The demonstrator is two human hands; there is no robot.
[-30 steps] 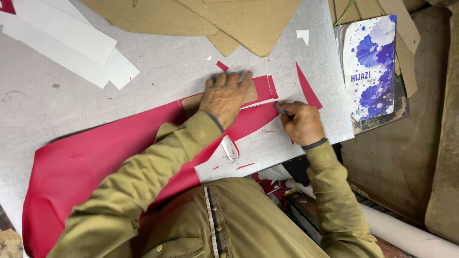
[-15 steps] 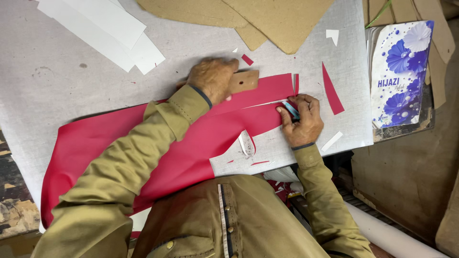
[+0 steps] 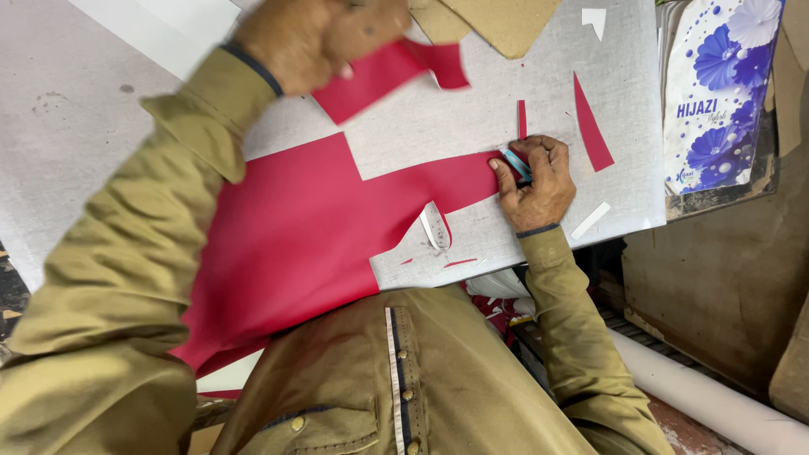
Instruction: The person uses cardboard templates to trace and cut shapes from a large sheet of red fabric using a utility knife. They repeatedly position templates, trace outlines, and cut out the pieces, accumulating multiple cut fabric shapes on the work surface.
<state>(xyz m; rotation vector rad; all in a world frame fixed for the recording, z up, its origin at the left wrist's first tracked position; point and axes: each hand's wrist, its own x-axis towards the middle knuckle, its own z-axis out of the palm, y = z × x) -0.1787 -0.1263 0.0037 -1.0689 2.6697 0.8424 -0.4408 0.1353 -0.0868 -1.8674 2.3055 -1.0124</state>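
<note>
left hand [image 3: 324, 38]: raised over the far side of the table, blurred; your fingers pinch a cut red piece [image 3: 388, 72] that hangs clear of the surface.
right hand [image 3: 533, 181]: down on the table, fingers closed around a small blue-handled cutter [image 3: 516, 163], tip at the right end of the red sheet.
red sheet [image 3: 312, 227]: flat on the grey cutting board [image 3: 472, 126], long axis running left to right, from your left sleeve to the cutter. A narrower arm of it reaches out to your right hand.
key relation: the sheet lies left of your right fingers, touching them. Your right hand is the nearer one; the left is well apart, up and away.
scraps: a thin red strip [image 3: 522, 119] and a red wedge [image 3: 592, 126] just beyond your right hand, a white sliver [image 3: 590, 220] beside the wrist.
edge: floral-printed box [image 3: 716, 93] at the board's right side; tan card pieces [image 3: 506, 21] at the far edge.
</note>
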